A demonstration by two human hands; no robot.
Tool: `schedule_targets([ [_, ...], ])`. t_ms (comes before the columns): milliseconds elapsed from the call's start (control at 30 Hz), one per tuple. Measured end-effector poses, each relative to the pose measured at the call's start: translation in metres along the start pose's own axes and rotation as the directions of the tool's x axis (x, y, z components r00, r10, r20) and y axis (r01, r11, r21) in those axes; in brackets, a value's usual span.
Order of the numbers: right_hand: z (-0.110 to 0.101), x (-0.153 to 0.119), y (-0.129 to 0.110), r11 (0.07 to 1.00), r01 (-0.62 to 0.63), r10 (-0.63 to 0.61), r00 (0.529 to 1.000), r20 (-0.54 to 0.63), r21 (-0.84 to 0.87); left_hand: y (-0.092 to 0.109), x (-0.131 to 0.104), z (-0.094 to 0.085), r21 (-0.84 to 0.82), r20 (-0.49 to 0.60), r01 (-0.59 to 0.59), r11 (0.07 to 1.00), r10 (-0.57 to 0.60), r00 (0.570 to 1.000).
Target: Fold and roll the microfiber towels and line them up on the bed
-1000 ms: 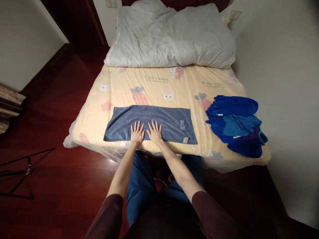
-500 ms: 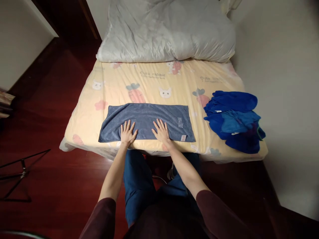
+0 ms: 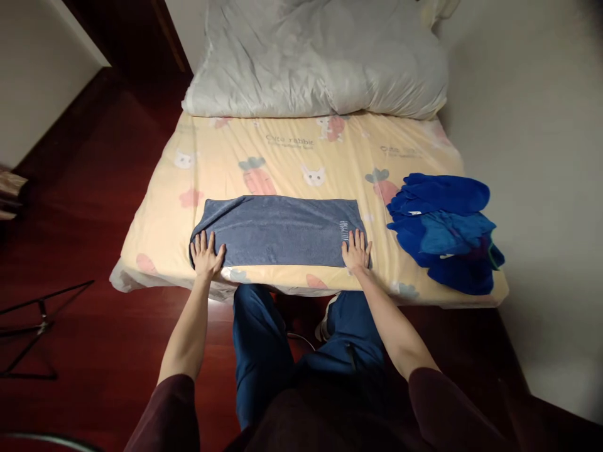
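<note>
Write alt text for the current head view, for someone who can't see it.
A person's left hand and right hand lie flat, palms down, at the two near corners of a grey-blue towel spread on a yellow rabbit-print sheet. A blue cloth pile lies to the right, with a bulky whitish quilt beyond.

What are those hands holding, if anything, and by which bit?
Nothing looks held: the left fingers and right fingers are spread flat on the blue-gray towel, near its two ends.
</note>
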State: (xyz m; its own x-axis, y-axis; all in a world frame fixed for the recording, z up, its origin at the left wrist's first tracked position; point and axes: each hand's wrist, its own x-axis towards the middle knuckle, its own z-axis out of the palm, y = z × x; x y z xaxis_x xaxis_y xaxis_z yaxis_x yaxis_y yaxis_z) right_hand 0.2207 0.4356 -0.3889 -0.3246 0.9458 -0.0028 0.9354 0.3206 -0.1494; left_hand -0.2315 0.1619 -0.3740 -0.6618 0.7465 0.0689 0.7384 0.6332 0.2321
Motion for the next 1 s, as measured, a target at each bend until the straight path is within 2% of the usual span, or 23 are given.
schedule_targets([
  [67,-0.001,-0.005,-0.037,0.999,-0.005,0.006,0.999,-0.047,0.032,0.002,0.0,0.0,0.005,0.011,0.003,1.0,-0.004,1.0],
  [100,-0.001,-0.011,-0.061,0.998,0.032,-0.028,0.997,-0.074,0.06,0.002,0.0,-0.001,0.011,0.02,0.005,1.0,-0.005,1.0],
  [167,0.004,-0.027,-0.109,0.977,0.173,-0.159,0.98,-0.117,0.121,0.001,0.001,-0.003,0.029,0.045,0.003,1.0,-0.004,0.999],
  [233,0.013,-0.046,-0.152,0.942,0.282,-0.268,0.958,-0.099,0.183,0.0,0.003,-0.008,0.055,0.088,-0.004,0.998,0.0,0.996],
  [333,0.028,-0.067,-0.187,0.934,0.282,-0.277,0.959,-0.052,0.219,0.001,0.011,-0.017,0.089,0.17,-0.013,0.996,-0.002,0.985],
  [400,0.036,-0.071,-0.191,0.94,0.265,-0.26,0.964,-0.052,0.214,0.005,0.021,-0.025,0.096,0.184,-0.016,0.995,-0.002,0.983],
  [467,0.041,-0.07,-0.188,0.942,0.266,-0.258,0.964,-0.068,0.206,0.01,0.037,-0.031,0.085,0.132,-0.039,0.996,0.027,0.991],
  [533,0.043,-0.068,-0.185,0.942,0.27,-0.258,0.962,-0.084,0.199,0.014,0.06,-0.035,0.056,0.053,-0.079,0.995,0.076,0.996],
  [600,0.044,-0.067,-0.185,0.943,0.268,-0.253,0.963,-0.095,0.2,0.017,0.087,-0.034,0.013,0.034,-0.128,0.992,0.127,0.991],
  [700,0.044,-0.068,-0.186,0.941,0.261,-0.244,0.964,-0.1,0.216,0.015,0.126,-0.023,-0.035,0.165,-0.194,0.98,0.197,0.967],
  [800,0.045,-0.069,-0.187,0.936,0.266,-0.247,0.963,-0.107,0.23,0.011,0.15,-0.006,-0.032,0.26,-0.18,0.983,0.182,0.948],
  [900,0.046,-0.068,-0.187,0.934,0.273,-0.253,0.961,-0.114,0.229,0.006,0.161,0.008,-0.01,0.228,-0.12,0.993,0.119,0.966],
  [1000,0.046,-0.068,-0.187,0.937,0.27,-0.25,0.962,-0.113,0.222,0.0,0.168,0.013,-0.001,0.182,-0.101,0.995,0.099,0.978],
])
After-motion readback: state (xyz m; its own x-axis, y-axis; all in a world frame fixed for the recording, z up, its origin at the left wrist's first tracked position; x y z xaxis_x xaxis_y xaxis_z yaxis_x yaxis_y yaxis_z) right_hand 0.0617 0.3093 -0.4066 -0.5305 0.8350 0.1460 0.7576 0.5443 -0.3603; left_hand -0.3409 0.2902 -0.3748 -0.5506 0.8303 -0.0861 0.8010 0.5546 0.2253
